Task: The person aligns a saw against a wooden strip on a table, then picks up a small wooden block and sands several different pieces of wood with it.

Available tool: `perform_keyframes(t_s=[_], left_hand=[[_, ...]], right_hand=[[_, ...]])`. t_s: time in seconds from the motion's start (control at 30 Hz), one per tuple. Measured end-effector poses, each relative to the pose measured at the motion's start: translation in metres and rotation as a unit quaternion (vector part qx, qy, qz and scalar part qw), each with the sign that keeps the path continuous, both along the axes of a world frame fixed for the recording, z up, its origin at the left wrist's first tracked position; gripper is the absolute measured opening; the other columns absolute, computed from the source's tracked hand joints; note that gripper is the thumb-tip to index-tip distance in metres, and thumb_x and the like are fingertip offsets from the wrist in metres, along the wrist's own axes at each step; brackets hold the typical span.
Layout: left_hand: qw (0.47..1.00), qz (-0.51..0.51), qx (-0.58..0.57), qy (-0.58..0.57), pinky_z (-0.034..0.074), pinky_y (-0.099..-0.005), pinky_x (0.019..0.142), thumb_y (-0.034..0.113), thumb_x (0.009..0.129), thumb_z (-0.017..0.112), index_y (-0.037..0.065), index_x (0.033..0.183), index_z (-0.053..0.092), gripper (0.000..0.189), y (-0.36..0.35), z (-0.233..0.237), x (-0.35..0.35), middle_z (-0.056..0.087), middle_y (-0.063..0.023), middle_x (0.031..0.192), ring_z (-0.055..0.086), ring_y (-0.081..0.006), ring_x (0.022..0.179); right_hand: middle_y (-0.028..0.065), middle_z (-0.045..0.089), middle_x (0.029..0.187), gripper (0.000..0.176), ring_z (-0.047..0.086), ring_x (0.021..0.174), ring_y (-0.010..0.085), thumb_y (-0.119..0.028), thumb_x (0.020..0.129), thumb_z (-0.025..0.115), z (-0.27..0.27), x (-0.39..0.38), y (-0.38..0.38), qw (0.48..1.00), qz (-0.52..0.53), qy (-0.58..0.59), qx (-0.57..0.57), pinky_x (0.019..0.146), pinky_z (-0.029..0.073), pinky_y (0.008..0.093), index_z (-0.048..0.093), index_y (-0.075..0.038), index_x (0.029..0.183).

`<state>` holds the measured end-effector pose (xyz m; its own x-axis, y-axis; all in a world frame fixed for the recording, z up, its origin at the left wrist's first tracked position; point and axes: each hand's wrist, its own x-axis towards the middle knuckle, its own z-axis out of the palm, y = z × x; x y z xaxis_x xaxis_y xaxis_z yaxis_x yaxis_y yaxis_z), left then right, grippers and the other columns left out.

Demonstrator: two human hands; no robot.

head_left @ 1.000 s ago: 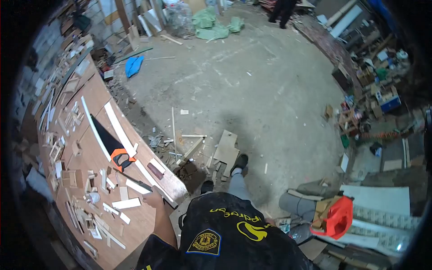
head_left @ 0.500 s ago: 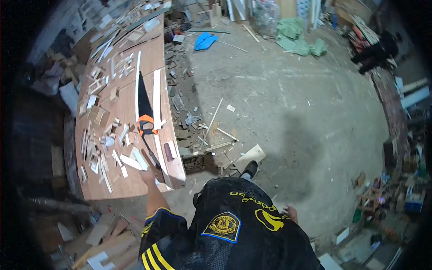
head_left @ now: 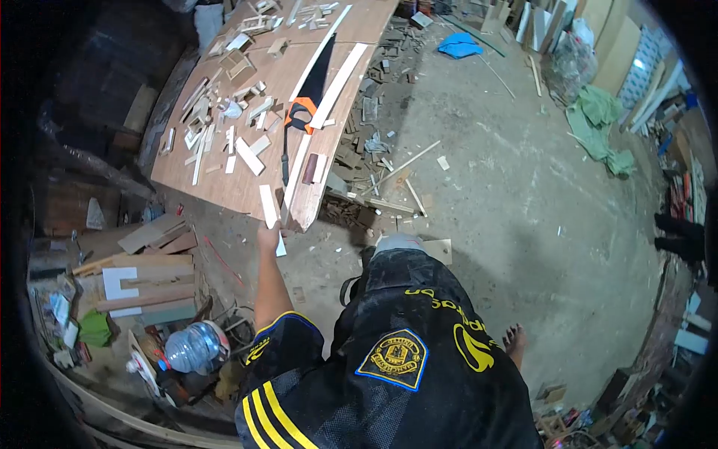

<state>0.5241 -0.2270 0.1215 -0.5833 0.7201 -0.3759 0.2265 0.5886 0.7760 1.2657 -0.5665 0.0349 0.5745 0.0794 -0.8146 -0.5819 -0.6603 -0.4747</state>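
My left hand (head_left: 267, 236) is closed around white strips at the workbench's near edge. One white strip (head_left: 268, 206) sticks up from it over the bench, and a white end shows below the fingers. Ahead on the wooden bench top (head_left: 243, 183) lies a handsaw with an orange and black handle (head_left: 301, 115), beside a long white strip (head_left: 339, 86). A thin dark tool (head_left: 285, 159) rests below the handle. Near it is a dark red block (head_left: 310, 168). My right hand (head_left: 514, 340) hangs at my right side, fingers apart, holding nothing.
Small wood pieces (head_left: 238, 67) are scattered over the bench. Offcuts (head_left: 389, 202) lie on the floor beside it. A large water bottle (head_left: 193, 348) and stacked boards (head_left: 153, 288) are at the lower left. Green cloth (head_left: 598, 123) and blue cloth (head_left: 460, 46) lie farther off.
The view has swung, showing more floor at lower left. My left hand with the white strips has moved toward the bench's near edge. My right hand still hangs at my side.
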Motion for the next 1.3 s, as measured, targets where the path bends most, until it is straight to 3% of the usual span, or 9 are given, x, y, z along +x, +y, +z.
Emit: perform_keyframes(t_s=[0.1, 0.2, 0.4, 0.47, 0.57, 0.8, 1.07, 1.13, 1.3], left_hand=[[0.975, -0.021, -0.023, 0.218, 0.051, -0.0413, 0.074, 0.031, 0.08, 0.068, -0.009, 0.1, 0.061, 0.045, -0.036, -0.022, 0.003, 0.068, -0.0227, 0.085, 0.067, -0.0338, 0.084], [0.979, 0.0, -0.079, 0.189, 0.048, -0.0417, 0.081, 0.038, 0.08, 0.063, -0.007, 0.106, 0.062, 0.052, -0.039, -0.015, 0.009, 0.066, -0.026, 0.094, 0.065, -0.0358, 0.094], [0.962, -0.073, -0.088, 0.248, 0.047, -0.0462, 0.084, 0.039, 0.081, 0.061, -0.005, 0.108, 0.06, 0.052, -0.01, -0.024, -0.028, 0.064, -0.0296, 0.099, 0.062, -0.0423, 0.098], [0.96, -0.027, 0.055, 0.273, 0.046, -0.0469, 0.085, 0.041, 0.081, 0.059, -0.004, 0.109, 0.059, 0.053, 0.006, -0.034, -0.037, 0.062, -0.0301, 0.104, 0.06, -0.0429, 0.102], [0.973, -0.074, -0.03, 0.214, 0.046, -0.0462, 0.086, 0.037, 0.08, 0.059, -0.003, 0.108, 0.059, 0.048, 0.037, 0.011, -0.024, 0.061, -0.0282, 0.106, 0.058, -0.0426, 0.101], [0.942, -0.168, 0.072, 0.281, 0.043, -0.0486, 0.085, 0.028, 0.077, 0.061, -0.005, 0.107, 0.057, 0.045, 0.097, -0.065, -0.062, 0.053, -0.0261, 0.1, 0.053, -0.0424, 0.092], [0.9, -0.205, 0.073, 0.378, 0.036, -0.0531, 0.092, 0.025, 0.074, 0.068, 0.01, 0.11, 0.06, 0.04, 0.14, -0.044, -0.034, 0.047, -0.0144, 0.121, 0.042, -0.0379, 0.113], [0.873, -0.287, 0.053, 0.39, 0.032, -0.0528, 0.097, 0.027, 0.076, 0.069, 0.005, 0.103, 0.063, 0.035, 0.144, -0.015, -0.024, 0.043, -0.0151, 0.127, 0.037, -0.0379, 0.119], [0.883, -0.284, 0.015, 0.374, 0.029, -0.0524, 0.101, 0.028, 0.078, 0.069, -0.001, 0.093, 0.067, 0.033, 0.159, -0.027, -0.028, 0.039, -0.0156, 0.134, 0.032, -0.0379, 0.125]], right_hand=[[0.0027, 0.055, 0.097, 0.039, 0.055, 0.088, 0.0188, -0.04, 0.09, 0.052, -0.004, -0.033, 0.044, 0.997, 0.034, 0.066, 0.013, 0.075, 0.045, 0.0408, 0.052, -0.019, 0.123], [0.0018, 0.062, 0.097, 0.031, 0.06, 0.081, 0.0179, -0.036, 0.091, 0.054, 0.007, -0.074, 0.095, 0.968, 0.225, 0.107, -0.017, 0.068, 0.048, 0.0372, 0.057, -0.018, 0.117], [0.0032, 0.062, 0.103, 0.031, 0.06, 0.085, 0.0174, -0.035, 0.094, 0.051, 0.01, -0.105, 0.121, 0.955, 0.268, 0.097, 0.082, 0.071, 0.048, 0.0401, 0.055, -0.018, 0.119], [0.0029, 0.062, 0.101, 0.032, 0.06, 0.087, 0.0172, -0.036, 0.094, 0.051, 0.012, -0.11, 0.11, 0.964, 0.242, 0.094, 0.06, 0.074, 0.047, 0.0412, 0.055, -0.018, 0.12], [0.0026, 0.059, 0.102, 0.033, 0.059, 0.084, 0.0183, -0.037, 0.091, 0.053, -0.007, -0.113, 0.078, 0.992, 0.109, 0.062, -0.011, 0.075, 0.045, 0.042, 0.052, -0.017, 0.118], [0.0026, 0.056, 0.1, 0.029, 0.057, 0.082, 0.0201, -0.034, 0.089, 0.054, -0.005, -0.199, 0.044, 0.997, -0.042, 0.051, -0.029, 0.075, 0.046, 0.0427, 0.053, -0.018, 0.113], [0.0037, 0.059, 0.099, 0.038, 0.057, 0.08, 0.0189, -0.035, 0.093, 0.054, 0.012, -0.372, 0.084, 0.988, 0.119, 0.096, 0.033, 0.076, 0.048, 0.0389, 0.053, -0.012, 0.123], [0.0051, 0.061, 0.098, 0.033, 0.059, 0.079, 0.0177, -0.029, 0.096, 0.052, -0.033, -0.379, 0.057, 0.951, 0.286, 0.11, 0.047, 0.073, 0.049, 0.0315, 0.056, -0.007, 0.12], [0.0077, 0.062, 0.1, 0.031, 0.061, 0.083, 0.0192, -0.028, 0.096, 0.052, 0.023, -0.409, 0.073, 0.965, 0.243, 0.078, 0.056, 0.069, 0.051, 0.0336, 0.056, -0.007, 0.12]])
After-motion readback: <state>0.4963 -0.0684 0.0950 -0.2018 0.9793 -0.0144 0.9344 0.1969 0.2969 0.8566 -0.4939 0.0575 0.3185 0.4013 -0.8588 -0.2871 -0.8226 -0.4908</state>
